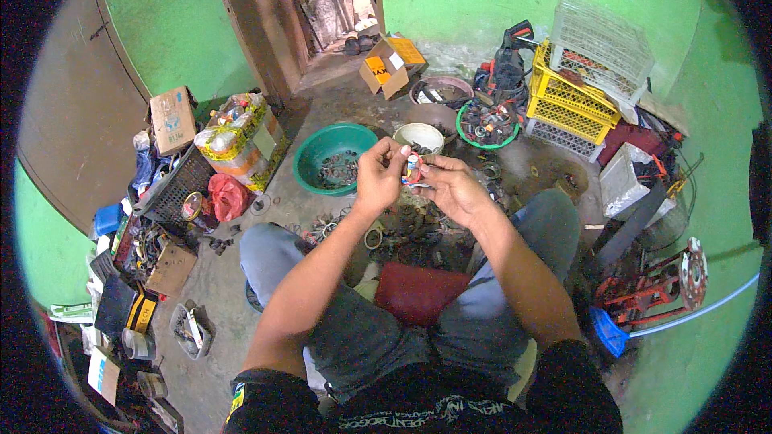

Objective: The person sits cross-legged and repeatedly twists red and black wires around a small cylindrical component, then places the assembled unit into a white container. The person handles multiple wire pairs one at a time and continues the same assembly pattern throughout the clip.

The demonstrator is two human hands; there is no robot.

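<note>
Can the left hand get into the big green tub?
Probably yes: the green tub is open on top, just to the left of the left hand, and nothing seems to block the way. That hand is busy pinching a small colourful thing, though.

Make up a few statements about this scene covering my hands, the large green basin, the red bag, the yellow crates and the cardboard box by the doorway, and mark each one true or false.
1. The left hand and right hand both hold one small item. True.
2. The large green basin stands right of the hands. False: the large green basin is left of them.
3. The red bag lies left of that basin. True.
4. The yellow crates are on your left. False: the yellow crates are on your right.
5. A cardboard box sits near the doorway. True.
</note>
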